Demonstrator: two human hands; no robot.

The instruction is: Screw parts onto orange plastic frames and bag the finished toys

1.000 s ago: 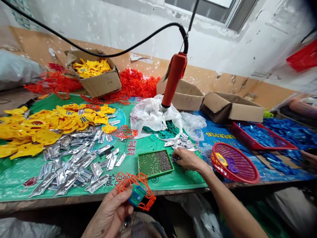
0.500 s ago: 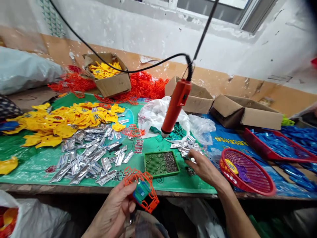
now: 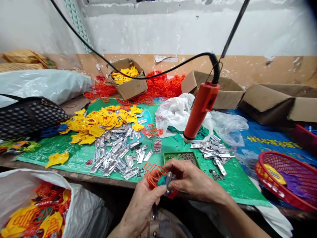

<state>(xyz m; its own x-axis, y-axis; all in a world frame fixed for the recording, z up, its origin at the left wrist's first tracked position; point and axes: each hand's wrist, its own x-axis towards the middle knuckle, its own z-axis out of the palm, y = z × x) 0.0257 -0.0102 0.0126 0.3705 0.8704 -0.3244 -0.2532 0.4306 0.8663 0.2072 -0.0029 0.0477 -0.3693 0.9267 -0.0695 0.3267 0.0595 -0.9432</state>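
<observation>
My left hand (image 3: 143, 205) is closed round an orange openwork plastic frame (image 3: 155, 173) with a teal piece in it, held at the table's front edge. My right hand (image 3: 190, 180) meets it from the right, its fingers pinching a small silver metal strip (image 3: 168, 180) against the frame. Just behind the hands lies a green tray of small screws (image 3: 182, 156). An orange electric screwdriver (image 3: 200, 110) hangs on a black cable above that tray, tip down.
Silver strips (image 3: 116, 155) and yellow plastic parts (image 3: 104, 120) cover the green mat. A red basket (image 3: 284, 178) sits at the right, cardboard boxes (image 3: 218, 89) and orange frames (image 3: 160, 86) at the back. A white bag of parts (image 3: 37, 205) is at lower left, a dark bag (image 3: 29, 115) beyond it.
My right hand left the strip pile by the tray and came back to the frame with a silver strip. The view swung left and down.
</observation>
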